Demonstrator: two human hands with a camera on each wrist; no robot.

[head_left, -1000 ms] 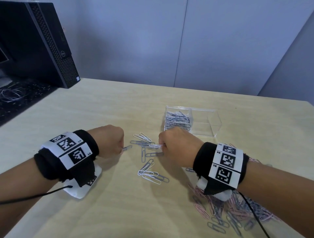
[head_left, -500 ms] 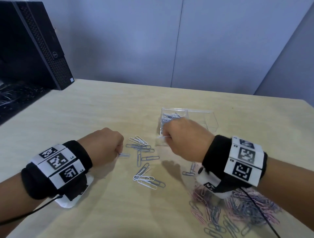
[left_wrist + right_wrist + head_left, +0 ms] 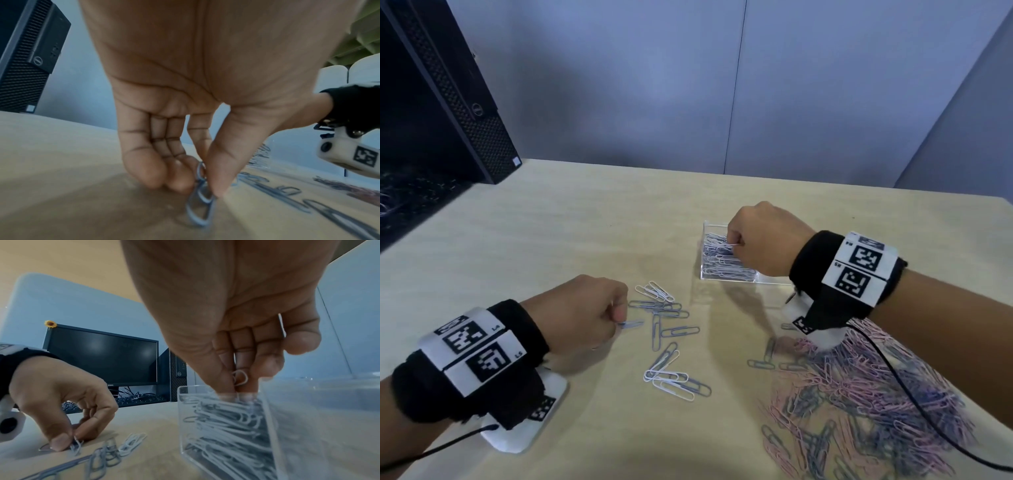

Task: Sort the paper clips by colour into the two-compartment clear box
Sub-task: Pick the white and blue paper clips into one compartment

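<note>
While my right hand (image 3: 760, 243) pinches a white clip (image 3: 239, 378) directly over the box (image 3: 709, 274), I judge release comes next. My left hand (image 3: 582, 315) pinches a blue clip (image 3: 200, 209) left of the box.

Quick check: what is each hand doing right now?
Left hand: pinching blue wire paper clips on the table.
Right hand: pinching a white wire paper clip.

A pale wood-grain table (image 3: 524, 240) stands against grey-blue partition walls (image 3: 619, 85) that meet in vertical seams. At its far left corner a black desktop computer tower (image 3: 448, 102) stands upright, with a dark monitor (image 3: 102, 356) and keyboard (image 3: 141, 400) beside it.
</note>
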